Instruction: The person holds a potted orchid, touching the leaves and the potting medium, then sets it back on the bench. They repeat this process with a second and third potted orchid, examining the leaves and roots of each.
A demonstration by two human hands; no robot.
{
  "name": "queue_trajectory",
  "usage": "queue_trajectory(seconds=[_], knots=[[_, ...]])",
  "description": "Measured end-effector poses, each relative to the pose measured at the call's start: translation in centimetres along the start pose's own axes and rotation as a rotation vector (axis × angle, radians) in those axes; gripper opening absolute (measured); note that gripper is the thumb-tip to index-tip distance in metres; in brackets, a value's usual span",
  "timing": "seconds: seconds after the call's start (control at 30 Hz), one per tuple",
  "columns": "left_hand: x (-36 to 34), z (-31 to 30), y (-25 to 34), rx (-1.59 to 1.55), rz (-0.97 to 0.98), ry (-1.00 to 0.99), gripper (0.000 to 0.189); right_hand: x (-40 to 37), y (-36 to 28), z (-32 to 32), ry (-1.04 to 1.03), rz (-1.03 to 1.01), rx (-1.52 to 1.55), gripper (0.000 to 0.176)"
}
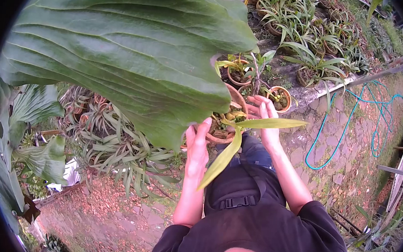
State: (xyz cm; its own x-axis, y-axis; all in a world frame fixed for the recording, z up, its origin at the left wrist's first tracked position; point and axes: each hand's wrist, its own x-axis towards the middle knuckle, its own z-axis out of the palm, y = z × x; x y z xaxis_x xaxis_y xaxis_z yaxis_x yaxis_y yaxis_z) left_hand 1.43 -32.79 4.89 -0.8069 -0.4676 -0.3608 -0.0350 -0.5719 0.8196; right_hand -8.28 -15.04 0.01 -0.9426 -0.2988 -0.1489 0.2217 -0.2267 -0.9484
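A round clay pot holding a plant with long yellow-green leaves is between my hands. My left hand grips its left rim, thumb on the edge and the other fingers mostly hidden. At the pot's right side, my right hand has its fingers spread and slightly curved, beside the rim and partly behind a leaf. A huge ribbed green leaf covers part of the pot from above. Close behind my right hand stands a small clay pot with a little plant.
Another clay pot stands beyond. Many potted plants fill the bed at the upper right. A teal hose lies looped on the stone paving. Strap-leaved plants crowd the left, and large leaves hang at the far left.
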Motion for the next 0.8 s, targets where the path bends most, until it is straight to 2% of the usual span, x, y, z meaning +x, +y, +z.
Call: queue_trajectory(seconds=[0.03,0.1,0.13,0.23,0.37,0.4,0.6,0.8], knots=[[0.2,-0.1,-0.4,0.031,0.064,0.017,0.060,-0.9,0.6,0.3,0.131,-0.182,-0.094,0.034],[1.0,-0.5,-1.4,0.091,0.196,0.051,0.062,-3.1,0.0,1.4,0.179,-0.388,-0.322,0.018],[0.1,0.5,-0.7,0.086,0.179,0.044,0.065,-3.3,-2.2,2.0,0.076,-0.599,-0.581,0.016],[0.1,0.5,-1.4,0.071,0.197,0.085,0.067,-3.9,-3.9,4.0,-0.009,-0.480,-0.744,0.016],[-0.8,1.2,-1.9,0.143,0.267,0.132,0.070,-2.8,-4.2,5.1,-0.067,-0.593,-0.916,0.019],[-1.0,1.3,-2.1,0.141,0.271,0.146,0.071,-2.7,-4.4,5.2,-0.085,-0.552,-0.943,0.021],[-1.3,0.8,-3.4,0.166,0.363,0.165,0.078,-2.6,-3.7,5.2,-0.078,-0.329,-0.849,0.020],[-1.4,1.0,-3.6,0.215,0.421,0.193,0.081,-2.5,-3.2,6.0,-0.010,-0.269,-0.678,0.018]])
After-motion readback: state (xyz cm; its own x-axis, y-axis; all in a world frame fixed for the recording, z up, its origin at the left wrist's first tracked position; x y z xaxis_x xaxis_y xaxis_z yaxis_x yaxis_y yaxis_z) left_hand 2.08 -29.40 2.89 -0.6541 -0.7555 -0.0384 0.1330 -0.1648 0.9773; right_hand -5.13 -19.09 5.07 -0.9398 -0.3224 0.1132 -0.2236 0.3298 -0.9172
